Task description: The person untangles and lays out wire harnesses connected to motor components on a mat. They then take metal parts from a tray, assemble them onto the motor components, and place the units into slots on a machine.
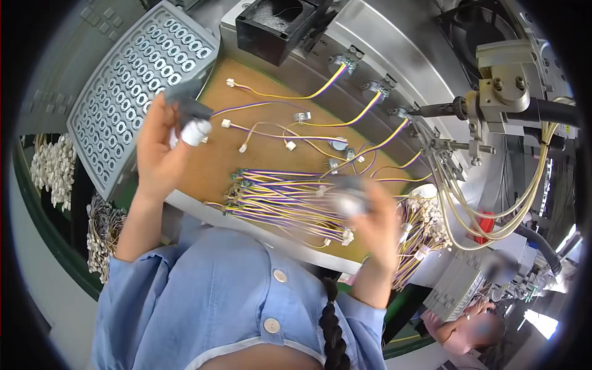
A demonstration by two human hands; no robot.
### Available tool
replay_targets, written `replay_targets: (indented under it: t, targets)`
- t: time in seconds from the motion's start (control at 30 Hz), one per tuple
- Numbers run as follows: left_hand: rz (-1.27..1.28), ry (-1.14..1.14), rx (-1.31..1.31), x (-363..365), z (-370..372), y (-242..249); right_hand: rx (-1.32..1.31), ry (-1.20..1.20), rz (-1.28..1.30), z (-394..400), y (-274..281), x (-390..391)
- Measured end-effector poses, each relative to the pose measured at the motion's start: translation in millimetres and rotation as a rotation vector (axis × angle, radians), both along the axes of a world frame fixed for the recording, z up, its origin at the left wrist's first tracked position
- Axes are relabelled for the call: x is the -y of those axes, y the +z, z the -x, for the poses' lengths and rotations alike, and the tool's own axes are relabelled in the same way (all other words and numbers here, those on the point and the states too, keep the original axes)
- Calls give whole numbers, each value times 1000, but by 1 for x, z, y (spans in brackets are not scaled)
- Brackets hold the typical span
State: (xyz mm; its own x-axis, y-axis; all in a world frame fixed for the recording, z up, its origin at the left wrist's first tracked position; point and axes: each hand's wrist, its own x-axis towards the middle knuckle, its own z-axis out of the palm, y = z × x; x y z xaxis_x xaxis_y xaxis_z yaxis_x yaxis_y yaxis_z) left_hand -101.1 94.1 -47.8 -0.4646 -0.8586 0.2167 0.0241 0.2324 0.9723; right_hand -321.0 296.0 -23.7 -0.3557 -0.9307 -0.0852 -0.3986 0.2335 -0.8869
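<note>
Found at the upper left of the bench (216, 160): a loose lead (250, 105), yellow and purple, running from a round part (302, 117) to just beside the left hand (160, 154) — cannot tell whether gripped there or only passing behind. Seems to be at a handling step, with that hand and the right hand (375, 219) raised over the bench. Curled towards the thumb on the left, with fingers (155, 120) showing a narrow gap; white at the thumb tip, dark grey opposite, too blurred to tell of any hold. More smeared on the right, above the bundle (277, 200) — cannot tell how far open, nor around what. By this reading, calls next for a light pinch on one lead, kept clear of those crossing it. Laid mostly side by side in the bundle, with green boards (243, 183) leftward and white plugs (347, 236) rightward. Farther out, fixed along the metal housing (370, 31) near a dark nozzle (435, 110): more round parts with leads. Off left, beside the bench: a tray (196, 26) of rings.
</note>
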Motion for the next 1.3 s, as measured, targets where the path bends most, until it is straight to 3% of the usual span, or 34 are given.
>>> replay_targets:
  t: [0.1, 0.13, 0.17, 0.2, 0.23, 0.3, 0.33, 0.37, 0.4, 0.43, 0.5, 0.63, 0.77, 0.83, 0.87, 0.93, 1.0, 1.03, 1.07, 1.1, 1.13, 1.17, 1.2, 1.23, 1.27, 1.3]
  targets:
    - [161, -60, 150, 3, -13, -7, -528, 446, -155, -57, -28, 71]
    - [195, -17, 205, 14, -19, -13, -730, 517, -96, -67, -37, 80]
    - [228, 24, 261, 27, -24, -18, -732, 524, -95, -69, -40, 84]
    - [416, 111, 311, 47, -27, -12, -758, 516, -75, -70, -42, 89]
    - [332, 129, 443, 65, -33, 4, -779, 508, -59, -71, -43, 92]
    - [453, 308, 582, 134, -68, -28, -686, 508, -153, -61, -21, 99]
    - [563, 361, 629, 185, -102, -62, -450, 467, -175, -58, -1, 102]
    - [775, 385, 777, 219, -121, -74, -221, 407, -193, -54, 12, 102]
    - [994, 412, 911, 251, -135, -79, -161, 340, -122, -52, 16, 103]
    - [1001, 425, 1237, 277, -149, -87, -185, 307, -132, -48, 13, 104]
    - [702, 384, 1792, 279, -136, -81, -188, 299, 24, -41, 6, 106]
    - [823, 196, 1681, 314, -155, -112, -110, 275, 300, -40, 18, 117]
    - [709, 188, 1633, 348, -181, -141, 51, 326, 15, -27, 22, 122]
    - [414, 454, 1137, 331, -174, -134, 162, 298, 107, -27, 15, 125]
    - [410, 404, 827, 325, -179, -140, 136, 299, 78, -26, 18, 125]
    - [231, 208, 400, 232, -105, -52, 141, 317, 64, -23, 14, 127]
    - [124, 87, 281, 177, -99, -27, 199, 328, 36, -26, 8, 130]
    - [44, -18, 267, 136, -62, 3, 202, 343, 34, -27, 8, 133]
    - [40, -107, 57, 106, -47, 0, 140, 347, 3, -28, 9, 136]
    - [89, -288, 84, 87, -27, 8, 80, 354, -28, -29, 10, 138]
    - [-16, -118, 44, 57, -17, -3, 112, 291, -79, -34, 8, 138]
    - [131, -301, 87, 55, -5, 0, 54, 246, -75, -36, 9, 140]
    - [-83, -418, 3, 47, 3, 2, 61, 252, -68, -35, 13, 141]
    - [29, -445, -16, 44, 15, 2, 71, 258, -62, -33, 15, 142]
    - [0, -421, 49, 39, 19, 3, 165, 239, -47, -33, 14, 141]
    - [-110, -372, -53, 32, 23, -3, 254, 216, -36, -32, 13, 139]
